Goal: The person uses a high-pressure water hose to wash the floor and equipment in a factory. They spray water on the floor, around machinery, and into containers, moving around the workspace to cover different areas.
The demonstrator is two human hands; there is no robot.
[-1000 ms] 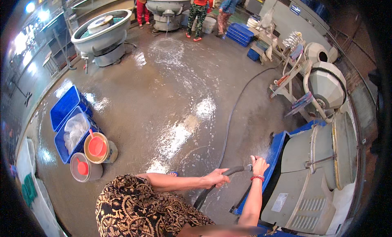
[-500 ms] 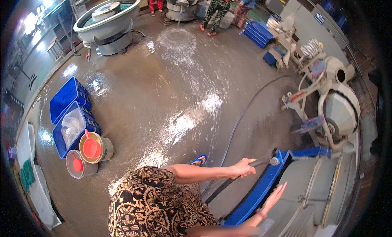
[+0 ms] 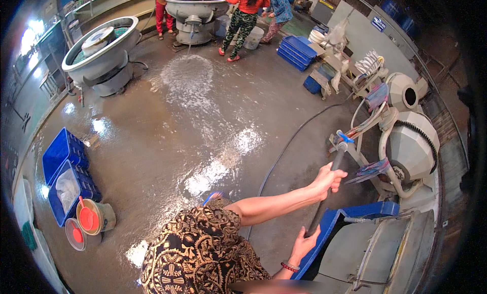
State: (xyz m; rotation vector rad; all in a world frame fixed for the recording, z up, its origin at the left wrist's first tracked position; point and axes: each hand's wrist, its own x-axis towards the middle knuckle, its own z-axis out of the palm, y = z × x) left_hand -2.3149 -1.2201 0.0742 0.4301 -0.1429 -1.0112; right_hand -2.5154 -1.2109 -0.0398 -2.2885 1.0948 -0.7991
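My left hand (image 3: pixel 328 182) is closed round a dark hose (image 3: pixel 334 167) in its upper part, below a grey end piece with a blue valve handle (image 3: pixel 346 137). Lower down the same hose, my right hand (image 3: pixel 306 239), with a red bead bracelet at the wrist, is wrapped round it. The hose slants up and away over a blue-rimmed grey machine (image 3: pixel 329 224), whose edge lies just beside my right hand. No water shows coming from the valve end.
A cement mixer (image 3: pixel 412 142) stands to the right. Blue crates (image 3: pixel 65 153) and buckets (image 3: pixel 108 216) with red scoops stand at left. Round tub machines (image 3: pixel 110 71) and several people are at the far side. A thin hose (image 3: pixel 280 159) crosses the wet floor (image 3: pixel 167 126).
My left hand has raised the hose, swinging its end up and away. My right hand, open and off the hose before, now grips it. The view has turned to the right.
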